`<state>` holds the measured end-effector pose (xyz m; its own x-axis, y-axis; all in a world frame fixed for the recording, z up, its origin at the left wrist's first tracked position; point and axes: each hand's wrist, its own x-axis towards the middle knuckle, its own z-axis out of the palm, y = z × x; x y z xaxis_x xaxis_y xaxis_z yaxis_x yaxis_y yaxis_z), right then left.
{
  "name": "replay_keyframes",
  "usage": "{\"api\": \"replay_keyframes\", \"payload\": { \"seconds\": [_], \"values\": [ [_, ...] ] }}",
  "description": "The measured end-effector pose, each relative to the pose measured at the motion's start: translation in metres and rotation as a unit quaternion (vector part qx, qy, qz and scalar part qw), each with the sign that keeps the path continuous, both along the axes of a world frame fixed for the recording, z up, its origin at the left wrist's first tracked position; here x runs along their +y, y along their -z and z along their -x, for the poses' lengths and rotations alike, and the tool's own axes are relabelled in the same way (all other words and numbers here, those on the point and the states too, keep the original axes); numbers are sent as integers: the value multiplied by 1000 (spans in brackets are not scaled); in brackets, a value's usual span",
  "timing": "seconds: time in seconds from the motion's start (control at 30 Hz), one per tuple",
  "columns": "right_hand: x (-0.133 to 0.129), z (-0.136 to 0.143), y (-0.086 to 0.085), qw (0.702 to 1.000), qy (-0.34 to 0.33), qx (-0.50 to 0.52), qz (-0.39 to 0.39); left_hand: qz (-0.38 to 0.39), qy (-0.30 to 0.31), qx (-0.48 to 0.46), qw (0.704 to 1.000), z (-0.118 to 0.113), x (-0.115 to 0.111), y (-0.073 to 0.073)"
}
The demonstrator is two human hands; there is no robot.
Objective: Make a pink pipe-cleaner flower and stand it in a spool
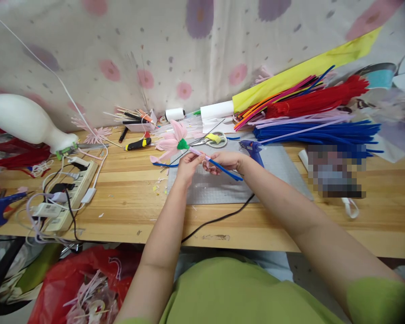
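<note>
Over the tabletop, the left hand and right hand are pinching the pink flower by its stem, probably light, bendable and safest for gripping, their fingers sparing soft, crushable petals.

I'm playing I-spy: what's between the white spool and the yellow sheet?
In the head view, a white roll and something green lie between the spool and the sheet.

Before me runs a wooden counter, its pale grain worn at the near edge. Behind it, on the far side, I see a light wall covering printed with pink and purple flowers. Soft light falls across both, brighter toward the middle.
</note>
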<state>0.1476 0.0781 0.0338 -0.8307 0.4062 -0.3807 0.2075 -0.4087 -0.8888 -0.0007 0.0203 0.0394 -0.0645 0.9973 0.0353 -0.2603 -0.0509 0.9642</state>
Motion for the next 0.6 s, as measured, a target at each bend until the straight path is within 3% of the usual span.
{"api": "replay_keyframes", "payload": {
  "seconds": [0.07,0.13,0.2,0.27,0.37,0.43,0.5,0.6],
  "values": [
    [3,-3,-3,997,48,-20,-59,8,-21,-19,1000,1,2,-1],
    [4,-8,-8,974,150,-44,-166,41,-38,-28,998,2,2,-3],
    [2,-11,-14,906,265,-66,-323,75,-62,-25,995,4,3,-5],
    [-6,-13,-19,803,320,-78,-496,91,-91,-13,992,4,4,-6],
    [-21,-10,-18,657,242,-88,-709,109,-116,0,987,1,6,-7],
    [-27,-6,-13,583,179,-104,-785,118,-126,1,985,-3,7,-7],
    [-29,-2,-6,535,161,-126,-820,126,-134,-2,983,-6,8,-8],
    [-27,1,1,501,161,-143,-838,140,-141,-12,980,-9,8,-9]
  ]
}}
